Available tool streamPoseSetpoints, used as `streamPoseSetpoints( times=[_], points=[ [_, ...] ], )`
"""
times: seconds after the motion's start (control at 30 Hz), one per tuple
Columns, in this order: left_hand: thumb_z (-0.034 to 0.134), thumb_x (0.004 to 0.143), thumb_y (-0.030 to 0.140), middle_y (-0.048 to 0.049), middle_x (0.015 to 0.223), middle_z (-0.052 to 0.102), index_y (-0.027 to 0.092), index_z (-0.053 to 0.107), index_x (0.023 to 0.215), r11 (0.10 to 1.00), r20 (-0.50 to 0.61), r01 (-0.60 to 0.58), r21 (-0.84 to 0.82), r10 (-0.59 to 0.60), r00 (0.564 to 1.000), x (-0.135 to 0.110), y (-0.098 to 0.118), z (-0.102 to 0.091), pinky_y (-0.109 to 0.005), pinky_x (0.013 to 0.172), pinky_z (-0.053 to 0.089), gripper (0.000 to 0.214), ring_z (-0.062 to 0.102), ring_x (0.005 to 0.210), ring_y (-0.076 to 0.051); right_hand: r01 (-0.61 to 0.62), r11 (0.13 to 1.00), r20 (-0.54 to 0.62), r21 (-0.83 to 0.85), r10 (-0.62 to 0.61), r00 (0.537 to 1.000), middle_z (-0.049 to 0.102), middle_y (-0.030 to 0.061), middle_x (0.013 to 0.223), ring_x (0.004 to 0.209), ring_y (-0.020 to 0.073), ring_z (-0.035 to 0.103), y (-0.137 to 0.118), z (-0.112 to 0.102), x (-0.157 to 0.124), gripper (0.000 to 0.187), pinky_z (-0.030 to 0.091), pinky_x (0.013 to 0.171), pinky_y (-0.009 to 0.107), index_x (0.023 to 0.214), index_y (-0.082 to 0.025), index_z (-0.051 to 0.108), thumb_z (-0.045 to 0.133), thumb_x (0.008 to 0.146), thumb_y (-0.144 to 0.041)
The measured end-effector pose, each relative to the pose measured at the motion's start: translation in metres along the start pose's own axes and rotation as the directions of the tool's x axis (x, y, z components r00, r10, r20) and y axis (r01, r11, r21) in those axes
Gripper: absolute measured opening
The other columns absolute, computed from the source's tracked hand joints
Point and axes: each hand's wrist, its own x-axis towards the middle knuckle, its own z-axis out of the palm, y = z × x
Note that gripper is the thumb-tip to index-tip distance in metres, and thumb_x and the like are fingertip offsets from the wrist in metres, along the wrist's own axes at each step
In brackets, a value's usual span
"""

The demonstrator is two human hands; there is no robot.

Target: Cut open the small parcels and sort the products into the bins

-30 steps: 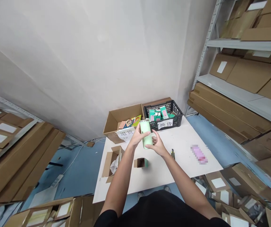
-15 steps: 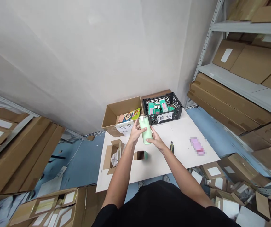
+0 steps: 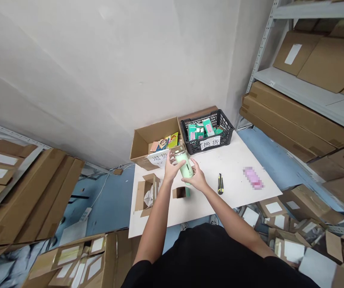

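A light green bottle (image 3: pixel 185 165) with dark print on its side is held above the table between both hands. My left hand (image 3: pixel 172 168) is closed around its upper left side, the thumb across the front. At the lower right side, my right hand (image 3: pixel 198 178) grips the bottle near its base. Just below on the white table (image 3: pixel 202 204) lies a small open box (image 3: pixel 180 193) with a green side. Left of that stands an open brown carton (image 3: pixel 145 196) with crumpled white paper inside.
A cardboard box (image 3: pixel 139 148) with colourful booklets and a black crate (image 3: pixel 231 136) of green boxes stand at the back. A yellow-black utility knife (image 3: pixel 220 184) and a pixelated pink item (image 3: pixel 253 178) lie right. Shelving (image 3: pixel 304 86) and cartons flank the table.
The bottle has been turned, so dark print now faces me. My right-hand fingers have shifted on it, and the whole view has moved slightly.
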Motion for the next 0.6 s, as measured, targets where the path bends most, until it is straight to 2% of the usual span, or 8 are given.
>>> streamPoseSetpoints(
  times=[0.07,0.13,0.23,0.33,0.4,0.5,0.6],
  points=[
    [0.099,0.061,0.034,-0.0110,0.134,0.067,0.024,0.066,0.133,0.993,-0.035,-0.037,0.114,0.042,0.999,0.000,0.000,-0.003,-0.037,0.099,0.054,0.080,0.068,0.112,-0.026,-0.005,1.000,0.001,-0.020,0.005,1.000,0.067,0.0003,0.111,0.107,0.0245,0.066,0.009,0.004,-0.003,0.111,0.056,0.098,0.038,0.154,-0.039,0.052,0.094,0.054,-0.016],
    [0.097,0.060,0.031,-0.0105,0.127,0.070,0.022,0.069,0.128,0.982,-0.035,-0.053,0.183,0.060,0.998,-0.001,-0.003,-0.011,-0.038,0.099,0.053,0.074,0.069,0.107,-0.026,-0.036,0.999,0.089,0.036,0.032,0.995,0.067,0.0022,0.122,0.117,0.0258,0.065,0.025,0.005,-0.006,0.114,0.053,0.104,0.041,0.157,-0.039,0.047,0.093,0.055,-0.017],
    [0.095,0.058,0.026,-0.0100,0.125,0.070,0.021,0.067,0.132,0.975,-0.070,-0.042,0.220,0.059,0.996,-0.010,-0.012,-0.033,-0.038,0.100,0.052,0.079,0.068,0.110,-0.026,-0.179,0.966,0.220,0.185,0.137,0.966,0.065,0.0060,0.134,0.132,0.0274,0.060,0.061,0.001,-0.010,0.105,0.049,0.111,0.046,0.154,-0.037,0.048,0.091,0.060,-0.020],
    [0.094,0.055,0.023,-0.0090,0.123,0.070,0.021,0.069,0.130,0.976,-0.097,0.013,0.216,0.008,0.995,-0.026,-0.030,-0.060,-0.036,0.099,0.052,0.079,0.067,0.108,-0.024,-0.352,0.915,0.165,0.198,0.323,0.932,0.066,0.0091,0.133,0.133,0.0294,0.060,0.107,-0.005,-0.019,0.085,0.048,0.112,0.051,0.136,-0.032,0.062,0.089,0.057,-0.018],
    [0.094,0.053,0.022,-0.0081,0.119,0.070,0.020,0.072,0.125,0.975,-0.101,0.052,0.215,-0.030,0.994,-0.039,-0.046,-0.074,-0.035,0.096,0.053,0.076,0.067,0.102,-0.022,-0.438,0.888,0.106,0.141,0.427,0.898,0.067,0.0102,0.130,0.131,0.0307,0.061,0.136,-0.004,-0.026,0.081,0.047,0.113,0.054,0.127,-0.028,0.066,0.091,0.051,-0.017],
    [0.094,0.052,0.024,-0.0079,0.118,0.068,0.020,0.074,0.121,0.964,-0.099,0.067,0.256,-0.043,0.994,-0.056,-0.072,-0.086,-0.033,0.091,0.055,0.072,0.067,0.096,-0.020,-0.494,0.864,0.094,0.101,0.486,0.869,0.070,0.0085,0.130,0.134,0.0316,0.059,0.166,0.003,-0.035,0.075,0.046,0.116,0.054,0.119,-0.027,0.068,0.090,0.048,-0.016],
    [0.092,0.056,0.027,-0.0083,0.123,0.066,0.021,0.073,0.122,0.950,-0.094,0.039,0.310,-0.010,0.996,-0.067,-0.100,-0.092,-0.033,0.090,0.056,0.070,0.067,0.100,-0.020,-0.521,0.848,0.106,0.096,0.512,0.853,0.070,0.0075,0.135,0.139,0.0332,0.055,0.178,0.010,-0.037,0.066,0.048,0.113,0.053,0.120,-0.026,0.070,0.085,0.055,-0.020]
  ],
)
